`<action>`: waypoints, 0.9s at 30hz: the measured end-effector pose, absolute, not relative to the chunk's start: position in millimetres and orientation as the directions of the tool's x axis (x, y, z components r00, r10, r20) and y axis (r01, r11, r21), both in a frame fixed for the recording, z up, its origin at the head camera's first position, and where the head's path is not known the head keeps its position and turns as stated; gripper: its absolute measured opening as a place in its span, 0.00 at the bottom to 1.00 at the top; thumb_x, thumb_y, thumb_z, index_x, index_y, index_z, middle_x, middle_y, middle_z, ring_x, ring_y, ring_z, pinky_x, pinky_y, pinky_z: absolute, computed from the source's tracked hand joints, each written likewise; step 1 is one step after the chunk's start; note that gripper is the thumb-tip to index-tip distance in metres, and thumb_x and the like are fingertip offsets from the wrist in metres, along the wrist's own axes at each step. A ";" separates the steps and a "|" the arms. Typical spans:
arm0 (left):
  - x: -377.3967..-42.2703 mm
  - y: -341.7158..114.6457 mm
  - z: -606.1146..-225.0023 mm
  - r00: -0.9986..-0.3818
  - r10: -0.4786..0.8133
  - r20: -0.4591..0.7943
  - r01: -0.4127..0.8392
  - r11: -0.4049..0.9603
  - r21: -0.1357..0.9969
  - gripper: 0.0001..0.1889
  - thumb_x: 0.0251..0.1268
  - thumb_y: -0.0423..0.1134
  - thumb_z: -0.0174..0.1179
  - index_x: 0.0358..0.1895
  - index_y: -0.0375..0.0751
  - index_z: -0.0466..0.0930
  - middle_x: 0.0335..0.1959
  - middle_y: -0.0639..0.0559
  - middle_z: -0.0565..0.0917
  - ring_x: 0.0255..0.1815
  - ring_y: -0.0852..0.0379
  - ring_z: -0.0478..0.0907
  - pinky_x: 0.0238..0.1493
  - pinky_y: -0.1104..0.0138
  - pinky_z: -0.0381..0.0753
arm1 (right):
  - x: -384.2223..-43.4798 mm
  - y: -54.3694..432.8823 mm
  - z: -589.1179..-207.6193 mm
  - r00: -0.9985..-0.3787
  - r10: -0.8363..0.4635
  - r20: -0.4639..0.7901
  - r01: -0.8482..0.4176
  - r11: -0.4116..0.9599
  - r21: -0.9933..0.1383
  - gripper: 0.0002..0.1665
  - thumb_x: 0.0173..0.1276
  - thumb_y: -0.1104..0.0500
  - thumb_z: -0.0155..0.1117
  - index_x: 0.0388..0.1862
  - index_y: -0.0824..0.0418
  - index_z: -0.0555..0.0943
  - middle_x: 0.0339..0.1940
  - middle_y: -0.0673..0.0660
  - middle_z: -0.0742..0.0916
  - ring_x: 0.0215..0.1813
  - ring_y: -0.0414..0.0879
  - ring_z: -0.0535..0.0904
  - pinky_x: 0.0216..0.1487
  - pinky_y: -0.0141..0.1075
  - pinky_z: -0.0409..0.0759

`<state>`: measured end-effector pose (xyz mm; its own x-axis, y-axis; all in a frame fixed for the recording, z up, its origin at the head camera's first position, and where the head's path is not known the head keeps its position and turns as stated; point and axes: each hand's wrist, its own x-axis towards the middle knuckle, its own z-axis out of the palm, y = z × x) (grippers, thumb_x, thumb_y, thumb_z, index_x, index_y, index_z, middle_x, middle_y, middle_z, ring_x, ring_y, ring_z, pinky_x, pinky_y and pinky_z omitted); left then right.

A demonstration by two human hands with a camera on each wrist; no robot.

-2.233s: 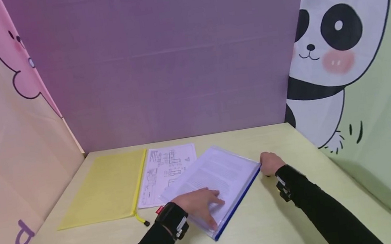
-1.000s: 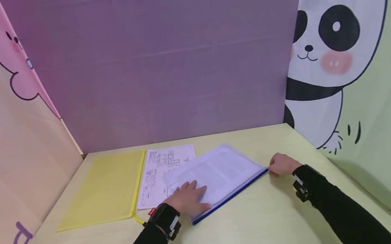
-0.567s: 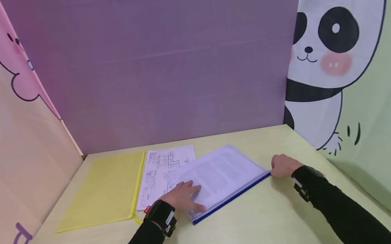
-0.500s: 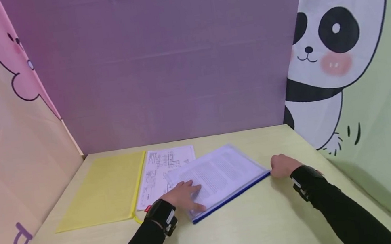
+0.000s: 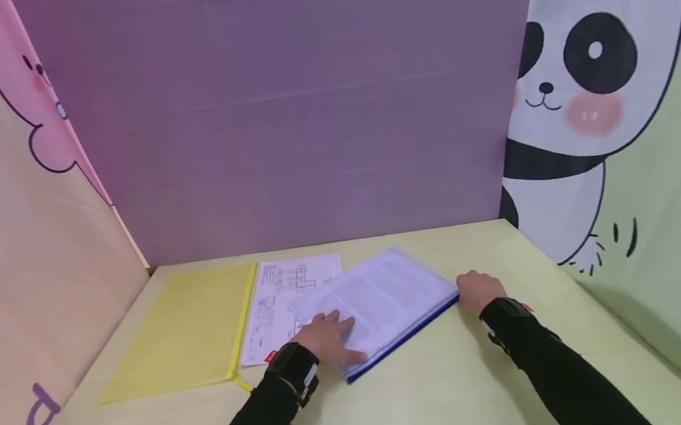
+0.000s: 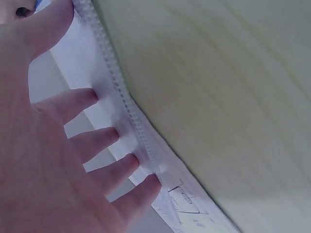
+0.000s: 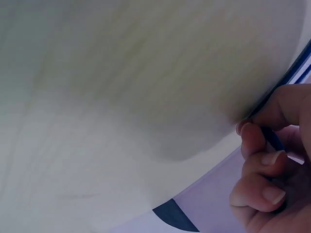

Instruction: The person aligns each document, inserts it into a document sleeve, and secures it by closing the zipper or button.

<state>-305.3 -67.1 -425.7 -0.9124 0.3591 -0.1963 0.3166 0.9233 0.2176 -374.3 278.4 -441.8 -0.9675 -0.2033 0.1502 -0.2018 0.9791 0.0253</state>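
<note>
hands [image 5: 329, 341] [image 5: 480, 292] at folder [image 5: 389, 295] edges, tabletop [image 5: 446, 398] in front

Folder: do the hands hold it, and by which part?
The right hand grips the folder by the right end of its blue spine; the left hand only rests on it.

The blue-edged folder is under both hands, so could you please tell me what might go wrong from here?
The blue-edged folder covers part of the drawing sheet, so sliding it might drag or crease the sheet. The right hand grips only one corner, while the left hand merely rests near the opposite end, so the folder could twist or slip if lifted.
</note>
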 end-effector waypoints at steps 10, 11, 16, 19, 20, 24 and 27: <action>-303.4 -62.5 -418.0 -0.912 0.355 -0.206 0.324 0.931 0.168 0.45 0.60 0.70 0.63 0.78 0.55 0.65 0.79 0.46 0.63 0.78 0.38 0.58 0.72 0.44 0.63 | -368.4 262.2 -438.7 -0.968 -0.211 0.139 -0.204 0.977 0.058 0.04 0.66 0.68 0.62 0.32 0.69 0.82 0.29 0.65 0.84 0.32 0.62 0.84 0.32 0.55 0.83; -303.7 -62.4 -417.8 -0.912 0.354 -0.206 0.324 0.931 0.165 0.45 0.60 0.70 0.63 0.78 0.55 0.65 0.79 0.46 0.62 0.78 0.38 0.58 0.72 0.44 0.63 | -367.6 260.6 -438.3 -0.968 -0.211 0.137 -0.205 0.977 0.060 0.04 0.66 0.68 0.62 0.32 0.69 0.82 0.28 0.65 0.84 0.32 0.62 0.84 0.32 0.55 0.83; -305.3 -62.9 -415.2 -0.917 0.340 -0.210 0.313 0.938 0.151 0.45 0.59 0.71 0.62 0.78 0.57 0.65 0.79 0.47 0.62 0.78 0.39 0.58 0.72 0.43 0.63 | -365.2 255.2 -436.3 -0.964 -0.224 0.143 -0.215 0.974 0.075 0.05 0.67 0.68 0.61 0.33 0.70 0.82 0.29 0.66 0.84 0.32 0.63 0.84 0.31 0.55 0.83; -304.8 -63.3 -414.0 -0.917 0.343 -0.204 0.318 0.936 0.149 0.45 0.59 0.71 0.63 0.78 0.56 0.65 0.79 0.47 0.63 0.77 0.39 0.59 0.72 0.43 0.63 | -365.1 254.6 -437.0 -0.964 -0.223 0.146 -0.214 0.974 0.078 0.05 0.68 0.68 0.61 0.34 0.70 0.82 0.29 0.66 0.84 0.32 0.63 0.84 0.31 0.55 0.84; -304.5 -63.4 -413.5 -0.916 0.346 -0.201 0.321 0.935 0.148 0.45 0.59 0.71 0.63 0.78 0.56 0.65 0.79 0.46 0.63 0.77 0.39 0.59 0.72 0.44 0.63 | -365.0 254.5 -437.1 -0.964 -0.221 0.148 -0.212 0.974 0.076 0.05 0.67 0.68 0.61 0.34 0.70 0.82 0.29 0.66 0.84 0.32 0.63 0.84 0.31 0.55 0.84; -303.5 -63.6 -414.0 -0.916 0.353 -0.192 0.326 0.932 0.157 0.45 0.59 0.71 0.63 0.77 0.55 0.66 0.78 0.46 0.64 0.76 0.39 0.60 0.71 0.43 0.64 | -365.0 255.3 -439.3 -0.966 -0.211 0.151 -0.203 0.977 0.069 0.05 0.67 0.68 0.62 0.33 0.70 0.82 0.29 0.66 0.84 0.32 0.63 0.84 0.31 0.56 0.83; -303.0 -63.3 -415.1 -0.917 0.350 -0.192 0.320 0.932 0.169 0.44 0.59 0.70 0.64 0.77 0.56 0.67 0.78 0.46 0.64 0.76 0.39 0.60 0.71 0.43 0.64 | -364.3 255.8 -441.4 -0.967 -0.214 0.142 -0.206 0.976 0.070 0.05 0.67 0.68 0.61 0.34 0.70 0.82 0.29 0.66 0.84 0.32 0.63 0.84 0.31 0.56 0.83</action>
<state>-303.0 -63.3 -415.1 -0.9169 0.3496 -0.1925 0.3200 0.9323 0.1688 -364.3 255.8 -441.4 -0.9665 -0.2138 0.1417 -0.2056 0.9761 0.0703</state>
